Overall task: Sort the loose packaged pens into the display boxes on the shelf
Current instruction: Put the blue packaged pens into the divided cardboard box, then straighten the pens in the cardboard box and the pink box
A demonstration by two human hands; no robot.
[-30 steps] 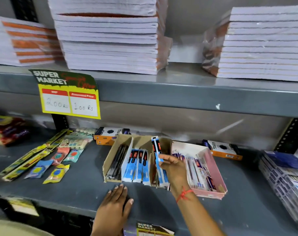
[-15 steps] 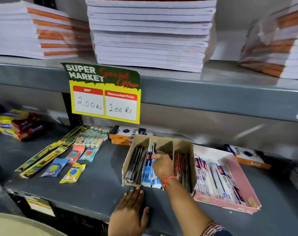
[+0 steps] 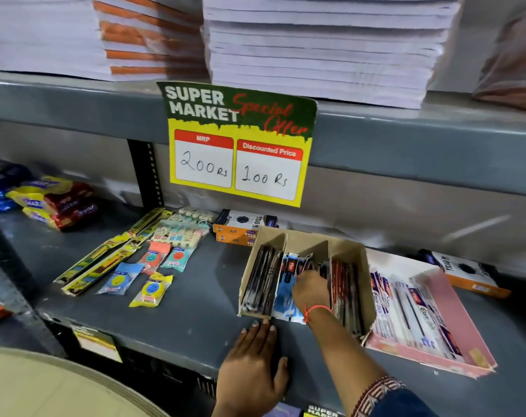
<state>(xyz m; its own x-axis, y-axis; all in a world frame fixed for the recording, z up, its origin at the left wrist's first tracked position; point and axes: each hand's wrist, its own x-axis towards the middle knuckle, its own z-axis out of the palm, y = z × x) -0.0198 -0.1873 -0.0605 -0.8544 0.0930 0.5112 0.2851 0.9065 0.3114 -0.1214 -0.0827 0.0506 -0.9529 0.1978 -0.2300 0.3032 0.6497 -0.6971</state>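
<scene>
Since a moment ago her right hand has sunk deeper into the middle slot of the tan, three-slot cardboard display box near the grey metal shelf's front edge, while the left hand stays flat and empty on that edge just before the box. The blue-and-white packaged pens there look light, thin, slick and bendy, best pinched by a stiff top edge. Her fingertips are buried among the packs, so I cannot tell whether they grip one; the pink tray at right is partly blurred.
</scene>
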